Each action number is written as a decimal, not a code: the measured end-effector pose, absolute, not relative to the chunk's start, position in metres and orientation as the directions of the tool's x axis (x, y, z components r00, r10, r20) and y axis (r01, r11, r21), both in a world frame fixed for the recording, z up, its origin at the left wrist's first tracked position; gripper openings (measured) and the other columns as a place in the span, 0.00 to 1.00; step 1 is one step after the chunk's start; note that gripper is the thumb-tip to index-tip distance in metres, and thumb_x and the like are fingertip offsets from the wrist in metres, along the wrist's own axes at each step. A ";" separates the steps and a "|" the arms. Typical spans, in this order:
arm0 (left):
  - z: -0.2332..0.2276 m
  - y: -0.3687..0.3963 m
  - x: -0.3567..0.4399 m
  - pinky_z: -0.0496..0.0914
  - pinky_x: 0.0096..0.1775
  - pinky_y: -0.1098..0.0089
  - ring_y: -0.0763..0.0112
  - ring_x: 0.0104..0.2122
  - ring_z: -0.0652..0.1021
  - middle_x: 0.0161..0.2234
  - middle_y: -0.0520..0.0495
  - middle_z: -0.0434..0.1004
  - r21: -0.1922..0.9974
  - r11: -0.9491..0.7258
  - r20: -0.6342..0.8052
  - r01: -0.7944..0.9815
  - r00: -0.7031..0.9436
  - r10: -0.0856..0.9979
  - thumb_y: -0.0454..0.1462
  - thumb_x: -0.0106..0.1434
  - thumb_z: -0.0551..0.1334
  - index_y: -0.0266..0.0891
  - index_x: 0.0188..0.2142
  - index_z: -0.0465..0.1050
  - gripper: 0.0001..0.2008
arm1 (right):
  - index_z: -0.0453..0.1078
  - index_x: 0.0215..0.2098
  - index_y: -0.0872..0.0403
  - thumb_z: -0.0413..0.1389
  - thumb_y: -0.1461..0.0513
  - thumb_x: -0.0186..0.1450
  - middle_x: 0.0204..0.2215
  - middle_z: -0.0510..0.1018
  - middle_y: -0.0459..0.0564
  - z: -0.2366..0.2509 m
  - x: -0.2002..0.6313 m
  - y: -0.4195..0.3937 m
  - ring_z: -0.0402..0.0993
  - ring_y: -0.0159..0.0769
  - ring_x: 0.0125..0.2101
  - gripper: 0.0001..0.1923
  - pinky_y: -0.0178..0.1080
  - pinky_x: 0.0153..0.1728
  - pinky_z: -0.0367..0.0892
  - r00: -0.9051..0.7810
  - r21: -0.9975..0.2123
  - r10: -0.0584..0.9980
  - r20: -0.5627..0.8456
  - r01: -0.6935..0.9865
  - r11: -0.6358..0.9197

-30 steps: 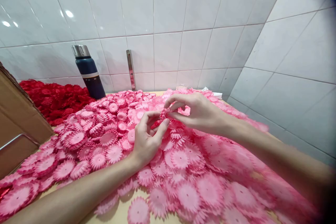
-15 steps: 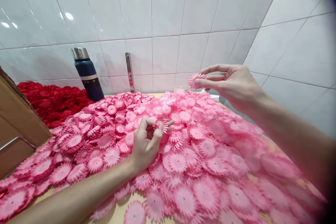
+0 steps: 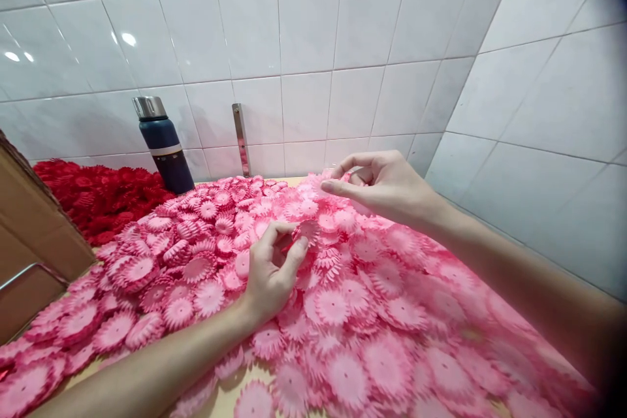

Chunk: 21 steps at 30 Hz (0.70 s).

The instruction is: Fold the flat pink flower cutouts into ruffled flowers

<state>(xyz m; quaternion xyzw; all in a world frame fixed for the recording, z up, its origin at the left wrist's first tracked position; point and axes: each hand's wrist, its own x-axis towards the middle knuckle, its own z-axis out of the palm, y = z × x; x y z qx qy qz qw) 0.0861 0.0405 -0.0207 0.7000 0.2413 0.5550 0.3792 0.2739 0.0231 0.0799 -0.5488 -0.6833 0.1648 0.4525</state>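
Observation:
A wide heap of pink paper flower pieces (image 3: 372,313) covers the table. My left hand (image 3: 272,274) rests on the heap's middle and pinches a small pink flower piece (image 3: 307,231) between thumb and fingertips. My right hand (image 3: 386,186) hovers just above the far part of the heap, a little beyond the left hand. Its fingers are apart, and I see nothing held between them.
A pile of red flower pieces (image 3: 98,192) lies at the back left, beside a dark blue flask with a steel cap (image 3: 163,144). A cardboard box (image 3: 29,235) stands at the left edge. White tiled walls close off the back and right; a metal strip (image 3: 241,137) is fixed to the back wall.
My right hand lifted a pink flower piece away to the back right, then came back down toward the heap without it. My left hand stayed put, holding its piece.

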 end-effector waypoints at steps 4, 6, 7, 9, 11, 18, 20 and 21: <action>-0.021 0.041 0.086 0.64 0.31 0.75 0.76 0.28 0.67 0.29 0.53 0.66 0.776 -0.625 0.620 -0.091 0.297 0.726 0.37 0.65 0.59 0.39 0.36 0.66 0.03 | 0.75 0.29 0.54 0.56 0.44 0.60 0.09 0.59 0.39 0.073 0.269 0.025 0.53 0.27 0.11 0.22 0.34 0.15 0.46 -0.016 -0.708 0.928 0.372 0.641 0.295; -0.022 0.041 0.086 0.63 0.31 0.75 0.77 0.27 0.67 0.28 0.54 0.66 0.773 -0.629 0.622 -0.082 0.293 0.726 0.37 0.65 0.59 0.39 0.36 0.66 0.03 | 0.74 0.28 0.54 0.51 0.42 0.63 0.10 0.62 0.41 0.069 0.268 0.027 0.56 0.28 0.13 0.26 0.35 0.16 0.50 -0.031 -0.692 0.928 0.372 0.657 0.299; -0.022 0.041 0.086 0.63 0.31 0.75 0.77 0.27 0.67 0.28 0.54 0.66 0.773 -0.630 0.623 -0.080 0.290 0.727 0.37 0.65 0.59 0.39 0.36 0.66 0.04 | 0.74 0.27 0.55 0.49 0.42 0.64 0.11 0.64 0.43 0.068 0.267 0.029 0.59 0.29 0.14 0.27 0.35 0.18 0.52 -0.039 -0.674 0.922 0.385 0.671 0.310; -0.022 0.042 0.087 0.63 0.30 0.76 0.77 0.27 0.67 0.27 0.54 0.66 0.774 -0.628 0.622 -0.087 0.288 0.728 0.37 0.65 0.60 0.39 0.35 0.66 0.04 | 0.74 0.26 0.55 0.47 0.43 0.66 0.17 0.72 0.47 0.068 0.268 0.030 0.65 0.32 0.19 0.28 0.37 0.22 0.57 -0.058 -0.612 0.896 0.441 0.710 0.348; -0.022 0.042 0.088 0.64 0.29 0.76 0.77 0.26 0.67 0.27 0.54 0.66 0.779 -0.619 0.618 -0.097 0.286 0.733 0.37 0.65 0.60 0.39 0.35 0.66 0.04 | 0.75 0.27 0.55 0.50 0.45 0.66 0.25 0.76 0.50 0.070 0.270 0.031 0.69 0.35 0.26 0.25 0.38 0.26 0.60 -0.065 -0.544 0.852 0.520 0.744 0.388; -0.022 0.041 0.088 0.68 0.33 0.76 0.75 0.30 0.72 0.31 0.51 0.72 0.804 -0.581 0.591 -0.126 0.278 0.757 0.38 0.65 0.59 0.39 0.39 0.69 0.05 | 0.75 0.36 0.54 0.63 0.58 0.58 0.32 0.79 0.47 0.073 0.267 0.022 0.73 0.34 0.32 0.10 0.36 0.32 0.68 -0.396 -0.618 0.826 0.402 0.548 0.564; -0.022 0.041 0.087 0.70 0.34 0.75 0.74 0.32 0.74 0.33 0.50 0.74 0.803 -0.579 0.593 -0.141 0.284 0.753 0.38 0.65 0.59 0.38 0.41 0.70 0.06 | 0.74 0.34 0.55 0.61 0.61 0.59 0.29 0.78 0.46 0.071 0.265 0.021 0.73 0.33 0.30 0.06 0.35 0.31 0.69 -0.432 -0.647 0.813 0.389 0.500 0.575; -0.022 0.041 0.087 0.70 0.34 0.75 0.73 0.32 0.75 0.34 0.49 0.75 0.802 -0.579 0.594 -0.147 0.289 0.750 0.38 0.65 0.60 0.38 0.41 0.70 0.07 | 0.74 0.33 0.55 0.60 0.62 0.60 0.27 0.78 0.46 0.070 0.264 0.021 0.73 0.32 0.29 0.04 0.35 0.30 0.69 -0.437 -0.655 0.812 0.386 0.490 0.575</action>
